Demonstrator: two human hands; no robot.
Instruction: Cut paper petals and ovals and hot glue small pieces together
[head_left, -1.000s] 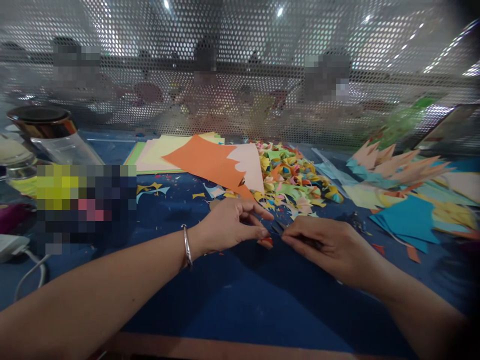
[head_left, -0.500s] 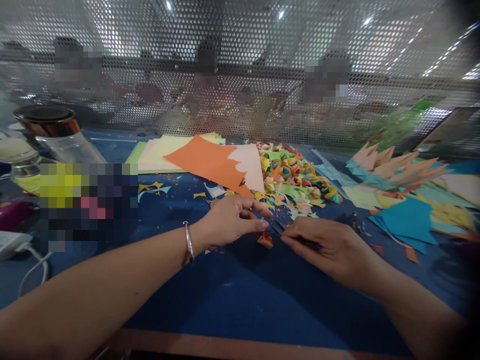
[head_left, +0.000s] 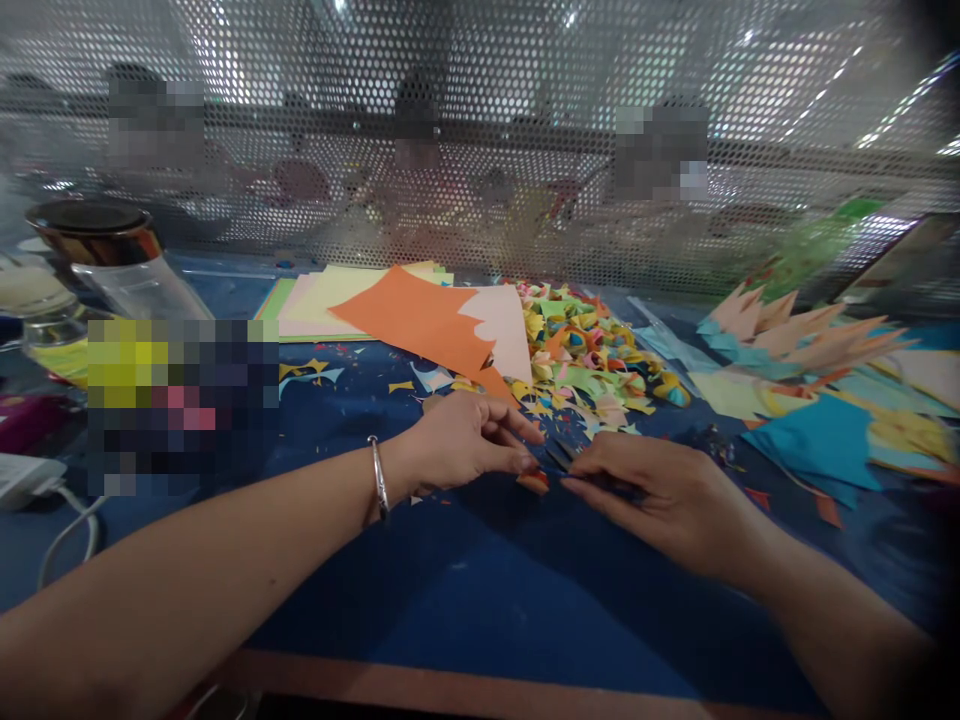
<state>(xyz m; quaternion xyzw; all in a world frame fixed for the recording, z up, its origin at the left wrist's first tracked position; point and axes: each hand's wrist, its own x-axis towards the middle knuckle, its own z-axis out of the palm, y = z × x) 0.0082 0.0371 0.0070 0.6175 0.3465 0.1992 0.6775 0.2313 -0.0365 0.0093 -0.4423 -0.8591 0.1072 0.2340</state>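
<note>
A mesh screen (head_left: pixel 480 120) runs along the table's (head_left: pixel 480 600) far edge, with a paper stack (head_left: pixel 322 300) and an orange sheet (head_left: pixel 420 320) before it. Colourful scraps (head_left: pixel 585 360) heap beside them, teal sheets (head_left: pixel 817 440) lie near the right edge, and a jar (head_left: pixel 112 255) stands at the left.

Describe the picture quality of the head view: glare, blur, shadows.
Head view: ceiling lights glare off the perforated screen; the people behind it are blurred; the right edge smears and darkens toward the corners; the left hand and right hand are fairly sharp, with soft shadows on the blue mat; the thin dark tool in the right hand is too soft to identify.
</note>
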